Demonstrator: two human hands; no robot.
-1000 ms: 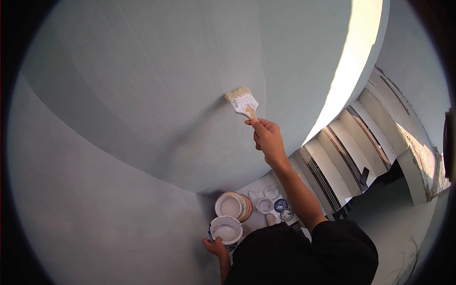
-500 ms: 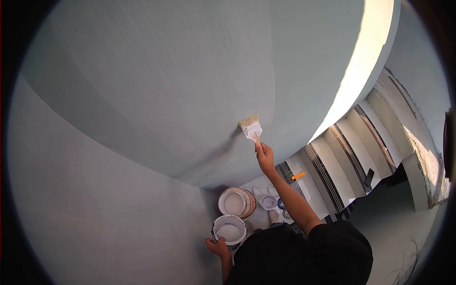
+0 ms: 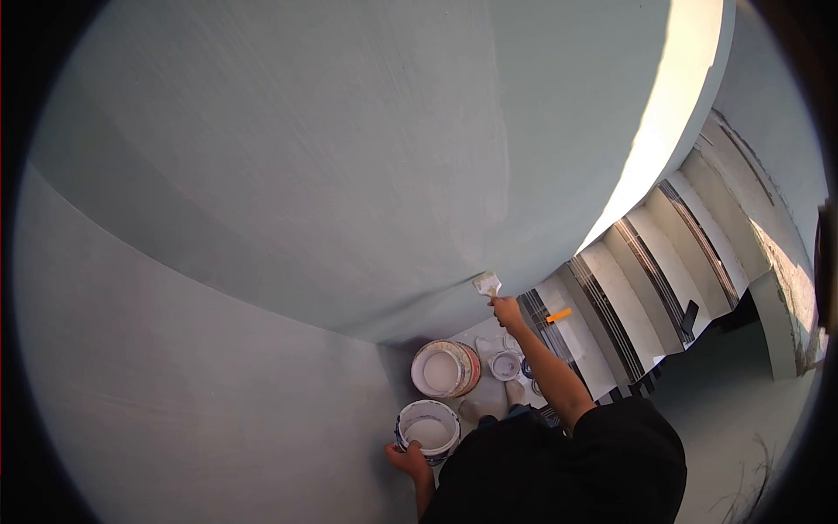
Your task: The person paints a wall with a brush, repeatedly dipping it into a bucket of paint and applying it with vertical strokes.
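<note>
A pale grey-blue wall (image 3: 288,175) fills most of the view, its surface marked by fine brush strokes, and a sunlit band is seen along its right edge. To the right, a flight of light steps (image 3: 628,271) with dark striped edges is seen running down past the wall.

One brush (image 3: 487,284) is held against the wall low down, near the floor; the right hand (image 3: 506,310) is closed around its handle. Two buckets are counted. One bucket (image 3: 428,428), white inside, is gripped at its side by the curled fingers of the left hand (image 3: 408,458). The floor bucket (image 3: 445,368) stands just beyond it at the foot of the wall. One small tub (image 3: 504,365) is seen beside the floor bucket (others may be hidden behind the arm). One orange object (image 3: 559,315) lies on a step, and one dark object (image 3: 691,316) lies on another step further along.
</note>
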